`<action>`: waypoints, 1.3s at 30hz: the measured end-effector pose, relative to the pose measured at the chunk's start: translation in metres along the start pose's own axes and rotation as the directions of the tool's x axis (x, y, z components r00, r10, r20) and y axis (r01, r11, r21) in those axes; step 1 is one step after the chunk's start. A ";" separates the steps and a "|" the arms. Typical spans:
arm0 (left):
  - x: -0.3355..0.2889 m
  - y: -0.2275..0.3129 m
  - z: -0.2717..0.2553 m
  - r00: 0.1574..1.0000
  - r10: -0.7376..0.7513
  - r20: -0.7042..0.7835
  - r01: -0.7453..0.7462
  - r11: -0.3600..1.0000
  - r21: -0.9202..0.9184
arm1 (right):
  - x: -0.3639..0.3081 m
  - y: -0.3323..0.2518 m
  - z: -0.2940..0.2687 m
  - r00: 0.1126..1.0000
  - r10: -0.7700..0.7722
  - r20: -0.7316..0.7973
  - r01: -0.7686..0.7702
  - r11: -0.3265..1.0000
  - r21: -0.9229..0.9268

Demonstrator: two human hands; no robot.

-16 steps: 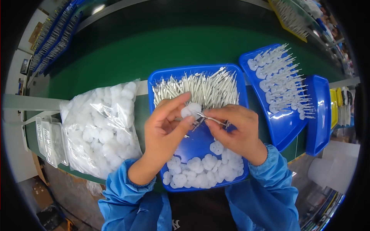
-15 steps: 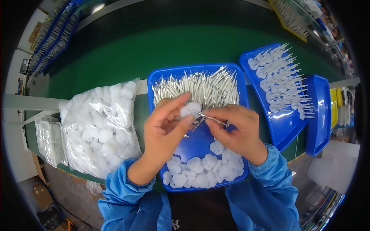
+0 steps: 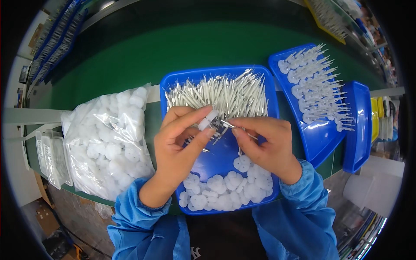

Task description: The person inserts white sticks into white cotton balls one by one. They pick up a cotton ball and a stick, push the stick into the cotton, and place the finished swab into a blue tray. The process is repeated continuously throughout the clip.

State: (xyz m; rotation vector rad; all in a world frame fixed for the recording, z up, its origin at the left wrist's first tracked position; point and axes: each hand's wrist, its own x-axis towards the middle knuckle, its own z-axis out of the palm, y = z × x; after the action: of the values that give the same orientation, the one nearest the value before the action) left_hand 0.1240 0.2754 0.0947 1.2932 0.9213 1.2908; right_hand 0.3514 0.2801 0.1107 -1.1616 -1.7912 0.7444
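Note:
Between the thumb and index finger of my left hand [image 3: 173, 149] sits a small white plastic disc [image 3: 208, 120], turned nearly edge-on. My right hand [image 3: 273, 143] pinches a thin metal-and-white pin [image 3: 227, 124], its tip close to the disc; whether they touch is unclear. More pins [image 3: 217, 137] poke out between the hands, and which fingers hold them is hard to make out. Both hands hover over a blue tray [image 3: 273, 97]. A thick pile of white pins [image 3: 225, 95] fills its far half, and loose white discs [image 3: 229, 188] lie along its near side.
Left of the tray stands a clear bag of white discs [image 3: 108, 143], beside clear plastic boxes [image 3: 54, 158]. At right, a blue tray [image 3: 320, 145] bears rows of discs with pins, next to another blue tray [image 3: 357, 125]. The green table [image 3: 130, 56] stretches behind.
The disc in my left hand has turned from face-on to nearly edge-on. My right hand keeps its pinch on the pin, close to the disc. The whole view has shifted slightly.

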 end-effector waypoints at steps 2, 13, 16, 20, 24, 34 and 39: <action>0.000 0.001 0.001 1.000 0.009 0.001 -0.009 0.999 0.038 | 0.000 0.000 -0.001 1.000 0.016 0.007 -0.016 1.000 0.006; -0.002 -0.002 0.007 1.000 -0.025 -0.013 0.026 0.985 0.169 | 0.002 -0.018 -0.006 0.955 0.225 0.195 -0.249 0.962 0.110; -0.004 0.000 0.007 0.997 -0.081 0.003 0.079 0.976 0.202 | -0.001 -0.006 0.002 0.992 0.091 0.086 -0.095 0.994 0.044; -0.006 -0.003 0.011 0.999 -0.030 -0.014 0.032 0.970 0.240 | -0.004 -0.007 0.004 0.996 0.073 0.056 -0.072 0.997 -0.005; -0.010 0.001 0.011 1.000 0.011 -0.007 -0.008 0.940 0.341 | 0.001 -0.001 0.001 0.989 -0.148 0.027 0.150 0.959 -0.241; -0.013 0.006 0.012 0.995 0.102 0.022 -0.099 0.867 0.488 | -0.001 -0.012 0.004 0.922 -0.384 0.044 0.342 0.756 -0.559; -0.015 0.007 0.014 0.997 0.070 0.010 -0.067 0.879 0.472 | 0.003 -0.002 0.007 0.916 -0.402 -0.005 0.366 0.840 -0.401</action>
State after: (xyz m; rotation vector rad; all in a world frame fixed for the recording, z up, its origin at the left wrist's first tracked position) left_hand 0.1344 0.2575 0.1005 1.7107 1.2583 1.1610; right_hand 0.3439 0.2820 0.1099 -1.0090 -2.0682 0.0911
